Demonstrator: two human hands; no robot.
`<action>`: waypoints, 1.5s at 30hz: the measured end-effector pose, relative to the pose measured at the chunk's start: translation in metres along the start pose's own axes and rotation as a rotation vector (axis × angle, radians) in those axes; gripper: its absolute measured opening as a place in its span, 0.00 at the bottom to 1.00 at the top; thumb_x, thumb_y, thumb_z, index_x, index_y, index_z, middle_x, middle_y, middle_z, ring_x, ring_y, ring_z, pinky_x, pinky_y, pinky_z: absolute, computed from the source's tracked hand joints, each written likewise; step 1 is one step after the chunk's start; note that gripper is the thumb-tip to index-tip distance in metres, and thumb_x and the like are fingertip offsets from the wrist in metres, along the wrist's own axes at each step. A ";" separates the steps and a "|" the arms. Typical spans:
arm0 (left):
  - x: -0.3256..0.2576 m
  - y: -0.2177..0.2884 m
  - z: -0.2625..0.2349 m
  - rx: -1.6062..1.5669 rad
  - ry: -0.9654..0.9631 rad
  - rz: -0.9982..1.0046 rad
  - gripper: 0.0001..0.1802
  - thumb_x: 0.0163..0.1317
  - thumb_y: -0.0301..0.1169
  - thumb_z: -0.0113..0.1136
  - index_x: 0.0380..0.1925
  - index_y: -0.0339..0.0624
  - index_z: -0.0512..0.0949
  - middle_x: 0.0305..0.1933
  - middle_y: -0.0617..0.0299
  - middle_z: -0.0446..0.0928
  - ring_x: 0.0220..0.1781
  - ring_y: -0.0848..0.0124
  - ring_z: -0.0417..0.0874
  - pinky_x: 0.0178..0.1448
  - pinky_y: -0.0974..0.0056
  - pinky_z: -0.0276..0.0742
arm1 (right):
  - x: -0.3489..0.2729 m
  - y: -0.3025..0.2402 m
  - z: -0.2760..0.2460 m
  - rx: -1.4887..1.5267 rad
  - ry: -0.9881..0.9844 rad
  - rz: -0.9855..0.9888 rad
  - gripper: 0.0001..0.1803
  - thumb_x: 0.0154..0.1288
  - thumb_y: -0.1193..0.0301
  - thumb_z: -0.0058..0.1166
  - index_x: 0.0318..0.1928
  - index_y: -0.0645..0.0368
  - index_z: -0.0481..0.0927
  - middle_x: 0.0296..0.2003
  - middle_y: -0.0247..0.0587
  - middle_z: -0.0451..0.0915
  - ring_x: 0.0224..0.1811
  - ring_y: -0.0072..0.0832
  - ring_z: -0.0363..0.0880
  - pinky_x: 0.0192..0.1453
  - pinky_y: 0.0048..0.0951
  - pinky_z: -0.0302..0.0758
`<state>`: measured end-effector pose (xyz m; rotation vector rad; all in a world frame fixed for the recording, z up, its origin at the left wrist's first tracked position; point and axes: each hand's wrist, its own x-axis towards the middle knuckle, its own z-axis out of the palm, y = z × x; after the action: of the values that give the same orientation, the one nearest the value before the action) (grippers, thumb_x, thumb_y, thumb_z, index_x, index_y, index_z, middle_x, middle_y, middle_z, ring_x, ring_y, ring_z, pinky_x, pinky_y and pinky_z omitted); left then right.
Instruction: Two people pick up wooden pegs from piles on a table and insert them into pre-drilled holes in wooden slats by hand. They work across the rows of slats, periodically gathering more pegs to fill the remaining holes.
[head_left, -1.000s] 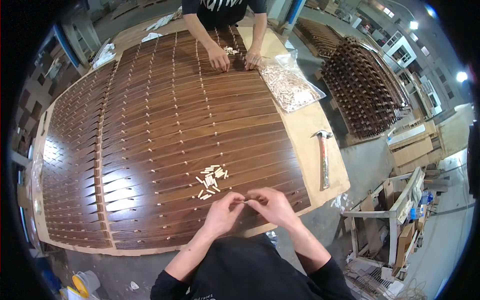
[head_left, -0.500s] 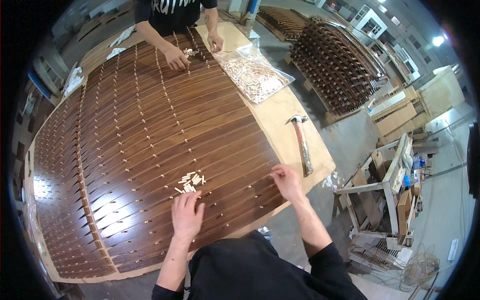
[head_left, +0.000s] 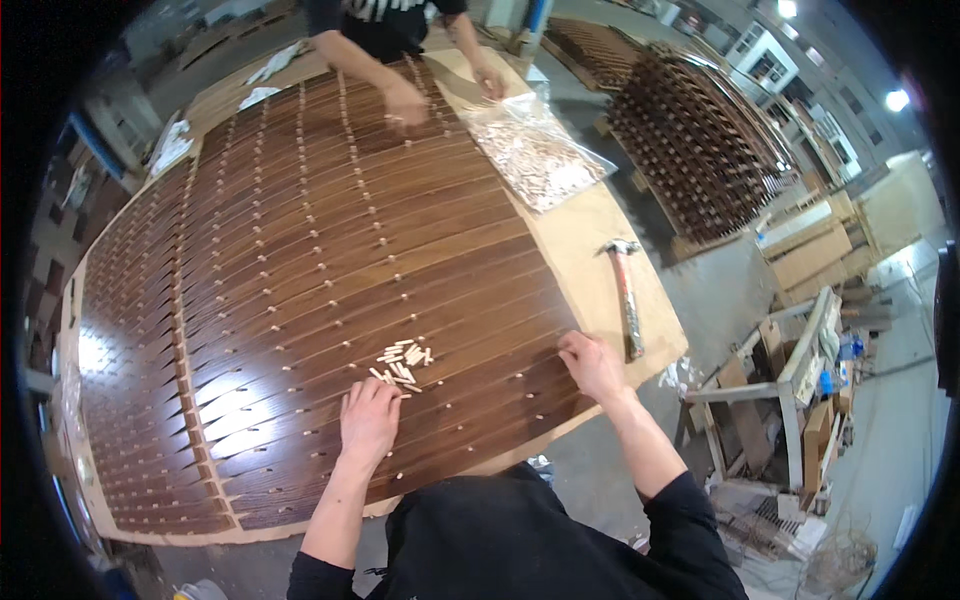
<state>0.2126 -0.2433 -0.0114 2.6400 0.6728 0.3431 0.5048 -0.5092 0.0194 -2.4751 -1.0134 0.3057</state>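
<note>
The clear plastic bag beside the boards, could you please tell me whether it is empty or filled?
At least partly filled: many pale wooden pegs show through the clear plastic bag.

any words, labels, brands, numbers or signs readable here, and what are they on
Co-worker's dark shirt: pale lettering, cut off by the top edge, not fully readable.
Hammer: any marking is too small to read.
Loose pegs and dark boards: no lettering visible.
Nothing else legible.
</note>
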 end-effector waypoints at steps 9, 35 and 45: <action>-0.005 0.003 -0.021 -0.493 0.081 -0.363 0.04 0.69 0.25 0.61 0.42 0.42 0.79 0.43 0.53 0.83 0.46 0.57 0.86 0.51 0.55 0.81 | 0.006 -0.086 0.030 0.148 0.149 -0.293 0.12 0.64 0.68 0.66 0.48 0.52 0.86 0.40 0.39 0.87 0.45 0.42 0.85 0.53 0.45 0.79; 0.030 0.055 -0.018 -0.559 0.020 -0.222 0.09 0.68 0.31 0.68 0.44 0.40 0.87 0.41 0.52 0.87 0.43 0.59 0.88 0.50 0.59 0.82 | 0.015 -0.027 0.030 0.575 0.136 0.217 0.13 0.69 0.64 0.66 0.46 0.59 0.86 0.38 0.44 0.89 0.42 0.30 0.87 0.49 0.33 0.82; 0.072 0.106 -0.012 -0.520 -0.166 0.026 0.10 0.69 0.37 0.67 0.38 0.41 0.85 0.38 0.53 0.85 0.42 0.54 0.85 0.47 0.54 0.79 | 0.032 0.024 0.016 0.267 0.050 0.249 0.12 0.71 0.62 0.65 0.43 0.58 0.87 0.33 0.49 0.87 0.37 0.39 0.87 0.45 0.38 0.81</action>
<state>0.3131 -0.2892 0.0544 2.1523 0.4245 0.2592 0.5364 -0.4972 -0.0070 -2.3491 -0.5990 0.4251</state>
